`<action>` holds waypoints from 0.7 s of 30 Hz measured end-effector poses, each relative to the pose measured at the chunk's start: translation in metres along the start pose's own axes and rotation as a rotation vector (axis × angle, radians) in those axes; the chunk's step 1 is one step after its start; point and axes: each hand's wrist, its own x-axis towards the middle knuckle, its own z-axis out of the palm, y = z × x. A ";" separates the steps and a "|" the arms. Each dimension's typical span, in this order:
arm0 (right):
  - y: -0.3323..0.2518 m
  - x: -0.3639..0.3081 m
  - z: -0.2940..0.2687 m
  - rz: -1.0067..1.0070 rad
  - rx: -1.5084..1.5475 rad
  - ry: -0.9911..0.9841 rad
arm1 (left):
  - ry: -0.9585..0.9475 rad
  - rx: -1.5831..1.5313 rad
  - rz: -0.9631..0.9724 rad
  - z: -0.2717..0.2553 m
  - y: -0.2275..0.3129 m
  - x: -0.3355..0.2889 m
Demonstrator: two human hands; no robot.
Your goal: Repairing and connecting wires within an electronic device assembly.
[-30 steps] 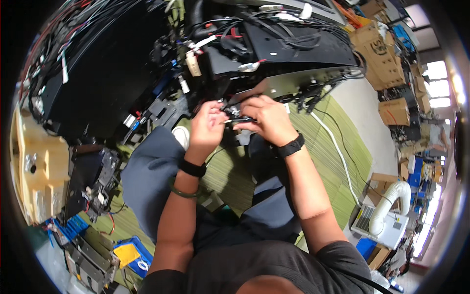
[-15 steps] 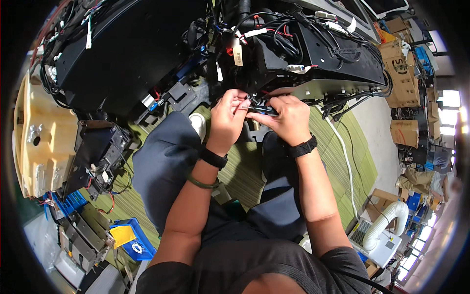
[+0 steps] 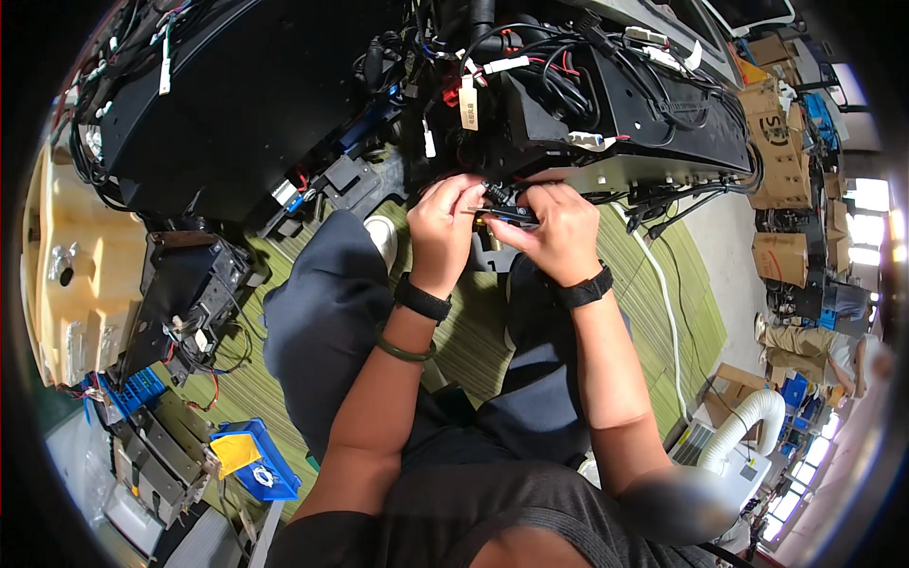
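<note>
Side by side in front of the black machine housing [image 3: 530, 142], my two hands meet between my knees. My right hand [image 3: 561, 227] is closed, thumb and fingers gripping a slim black piece [image 3: 516, 215] with a thin tip pointing left; its exact kind does not show. My left hand [image 3: 443, 227] is closed in a pinch at that tip, beside a coiled black cable [image 3: 494, 193]. What lies between its fingertips is too small and hidden to tell. Both wrists wear black bands.
Cables with white connectors [image 3: 507, 64] and a hanging tag [image 3: 469, 104] cover the housing. At the left stand a large black panel [image 3: 237, 114] and a yellowish moulded part [image 3: 80, 275]. A blue bin [image 3: 270, 473] is at lower left; a white hose [image 3: 743, 431] and cardboard boxes [image 3: 776, 142] are right.
My left forearm has shifted slightly to the right, and the view has moved a little. Both hands stay together at the black piece with their grips nearly the same.
</note>
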 end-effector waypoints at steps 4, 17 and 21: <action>0.001 0.001 -0.004 0.025 0.020 -0.060 | -0.041 0.084 0.066 -0.002 0.007 0.003; 0.008 0.004 -0.015 -0.037 0.061 -0.235 | -0.111 0.175 0.134 -0.004 0.016 0.011; 0.010 0.006 -0.018 -0.064 0.071 -0.273 | -0.211 0.148 0.125 -0.013 0.014 0.019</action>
